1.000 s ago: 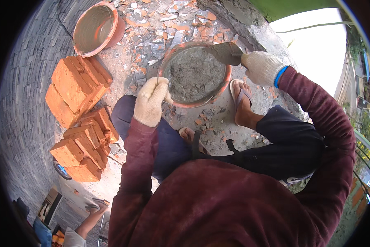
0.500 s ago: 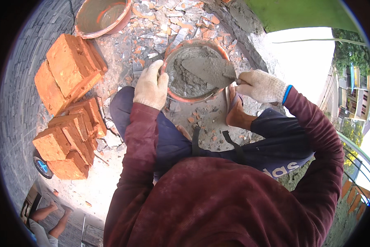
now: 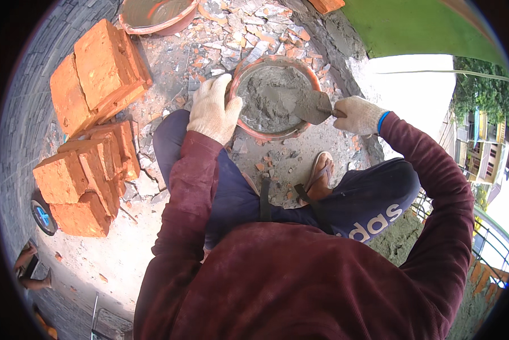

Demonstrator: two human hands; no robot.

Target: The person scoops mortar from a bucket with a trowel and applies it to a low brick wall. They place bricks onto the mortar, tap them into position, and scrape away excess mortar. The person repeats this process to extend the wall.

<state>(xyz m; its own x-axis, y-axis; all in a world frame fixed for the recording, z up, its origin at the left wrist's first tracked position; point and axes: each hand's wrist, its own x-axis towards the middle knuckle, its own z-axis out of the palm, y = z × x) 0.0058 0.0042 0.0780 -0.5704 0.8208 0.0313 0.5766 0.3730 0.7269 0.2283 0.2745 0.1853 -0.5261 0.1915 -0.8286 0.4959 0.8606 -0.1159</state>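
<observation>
Trowel (image 3: 315, 109) in right hand (image 3: 359, 115), over bucket (image 3: 268, 136); left hand (image 3: 214, 110) at bucket's left.

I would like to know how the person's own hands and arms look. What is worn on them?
The left hand and the right hand wear off-white gloves that look knitted. A bright blue band edges the right glove at the wrist; none shows on the left. Both arms are covered by long maroon sleeves, without visible markings.
</observation>
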